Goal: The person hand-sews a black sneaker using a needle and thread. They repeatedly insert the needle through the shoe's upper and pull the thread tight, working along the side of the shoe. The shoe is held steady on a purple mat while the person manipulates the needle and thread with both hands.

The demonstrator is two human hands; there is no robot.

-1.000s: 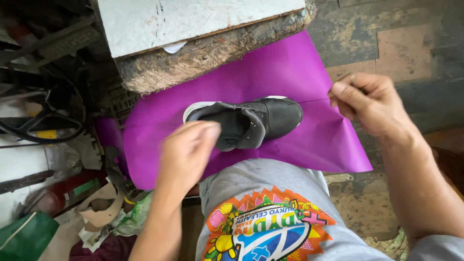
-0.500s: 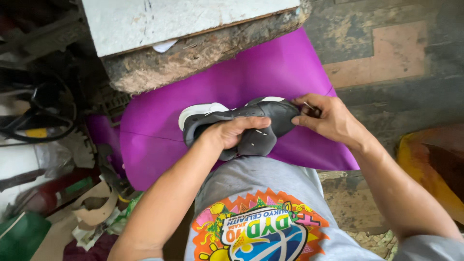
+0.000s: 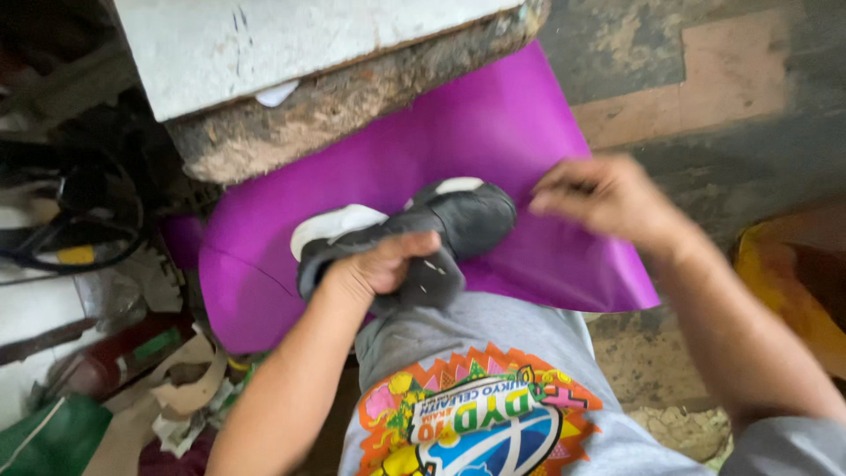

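A black shoe (image 3: 458,220) with a white sole lies on its side over a purple sheet (image 3: 493,132), resting against my knee. My left hand (image 3: 379,264) grips the shoe's upper near its opening. My right hand (image 3: 599,194) hovers just right of the shoe's toe, blurred, with fingers pinched together; whether it holds anything small I cannot tell. My grey trouser leg (image 3: 467,335) with a colourful print is below the shoe.
A thick wooden block with a white top (image 3: 291,53) stands behind the sheet. Cables, scraps of card and a red object (image 3: 106,353) clutter the left. A yellow thing (image 3: 775,273) lies at the right on the worn floor.
My left hand closed on the shoe and pulled it nearer my knee. My right hand came to the toe, then drew away to the right.
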